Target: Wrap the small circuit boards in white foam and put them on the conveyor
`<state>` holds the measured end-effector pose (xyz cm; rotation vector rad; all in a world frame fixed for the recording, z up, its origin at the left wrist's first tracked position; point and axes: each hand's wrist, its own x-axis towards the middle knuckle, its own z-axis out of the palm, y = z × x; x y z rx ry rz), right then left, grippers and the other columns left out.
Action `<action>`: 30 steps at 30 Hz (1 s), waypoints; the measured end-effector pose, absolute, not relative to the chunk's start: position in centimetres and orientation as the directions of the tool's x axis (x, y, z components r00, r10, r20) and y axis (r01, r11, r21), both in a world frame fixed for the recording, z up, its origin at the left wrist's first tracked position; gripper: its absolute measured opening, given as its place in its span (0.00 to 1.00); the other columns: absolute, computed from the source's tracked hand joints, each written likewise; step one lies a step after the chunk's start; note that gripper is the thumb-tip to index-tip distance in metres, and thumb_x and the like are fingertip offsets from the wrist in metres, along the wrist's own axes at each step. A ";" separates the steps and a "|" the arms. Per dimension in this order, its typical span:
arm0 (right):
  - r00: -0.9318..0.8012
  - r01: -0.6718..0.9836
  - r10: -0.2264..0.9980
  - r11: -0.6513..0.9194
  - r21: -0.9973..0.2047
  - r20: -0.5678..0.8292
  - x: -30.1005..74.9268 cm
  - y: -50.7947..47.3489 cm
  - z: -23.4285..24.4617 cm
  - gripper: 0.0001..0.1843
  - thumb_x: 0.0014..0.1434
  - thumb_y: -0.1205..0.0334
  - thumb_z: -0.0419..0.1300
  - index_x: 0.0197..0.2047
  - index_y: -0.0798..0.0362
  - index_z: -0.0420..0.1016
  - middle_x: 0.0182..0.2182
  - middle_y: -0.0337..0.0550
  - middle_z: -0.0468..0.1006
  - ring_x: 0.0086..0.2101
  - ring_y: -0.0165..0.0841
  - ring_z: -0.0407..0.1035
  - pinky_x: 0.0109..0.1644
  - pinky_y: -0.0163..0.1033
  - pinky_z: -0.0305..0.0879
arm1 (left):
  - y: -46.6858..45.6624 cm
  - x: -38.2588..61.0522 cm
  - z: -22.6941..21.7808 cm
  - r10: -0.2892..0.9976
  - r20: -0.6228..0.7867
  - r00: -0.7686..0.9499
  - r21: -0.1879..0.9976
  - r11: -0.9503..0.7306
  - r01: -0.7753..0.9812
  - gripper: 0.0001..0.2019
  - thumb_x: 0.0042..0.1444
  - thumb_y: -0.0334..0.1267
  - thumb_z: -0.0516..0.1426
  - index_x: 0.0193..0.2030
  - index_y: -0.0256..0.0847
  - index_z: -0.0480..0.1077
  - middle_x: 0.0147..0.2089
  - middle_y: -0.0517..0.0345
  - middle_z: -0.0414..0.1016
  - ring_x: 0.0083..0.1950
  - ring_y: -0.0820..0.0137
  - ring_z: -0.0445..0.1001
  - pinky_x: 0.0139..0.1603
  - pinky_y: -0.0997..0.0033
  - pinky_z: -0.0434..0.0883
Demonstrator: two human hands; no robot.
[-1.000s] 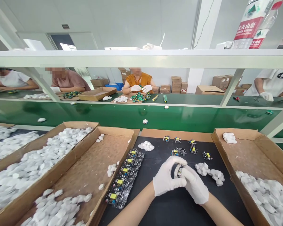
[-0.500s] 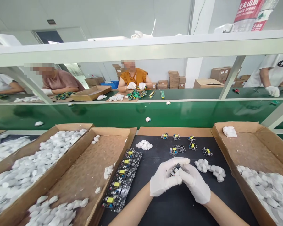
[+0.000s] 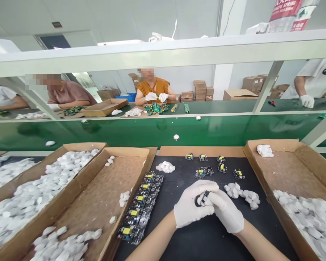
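Both hands wear white gloves and meet over the black mat (image 3: 176,195). My left hand (image 3: 194,203) is closed around a small circuit board (image 3: 204,198), which is tilted and partly covered by the fingers. The fingers of my right hand (image 3: 226,210) press on the same board from the right. Beyond the hands lie several loose boards with yellow parts, one being this circuit board (image 3: 238,174). A joined strip of boards (image 3: 139,208) rests to the left. White lumps (image 3: 233,190) sit close to my right hand, and a small white pile (image 3: 165,167) lies farther back.
Cardboard trays (image 3: 97,185) with white pieces stand at left, another tray (image 3: 277,146) at right. Behind the mat runs a green conveyor (image 3: 130,132) carrying small boards. A white shelf beam (image 3: 163,54) crosses above. Co-workers (image 3: 154,88) sit or stand opposite.
The board in my hands has turned to a steeper tilt. Both hands have shifted slightly to the right. Items on the green conveyor have moved right.
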<state>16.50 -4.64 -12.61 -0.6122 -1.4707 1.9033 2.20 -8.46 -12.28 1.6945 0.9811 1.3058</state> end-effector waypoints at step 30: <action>-0.680 -0.266 0.729 -0.338 -0.903 -0.072 16.0 -5.1 -12.8 0.16 0.54 0.51 0.57 0.25 0.54 0.65 0.24 0.38 0.63 0.28 0.30 0.57 0.34 0.37 0.57 | -8.0 1.9 -12.3 0.957 0.237 0.169 0.971 -0.237 -0.017 0.25 0.42 0.47 0.67 0.47 0.40 0.72 0.50 0.48 0.71 0.53 0.58 0.70 0.53 0.62 0.66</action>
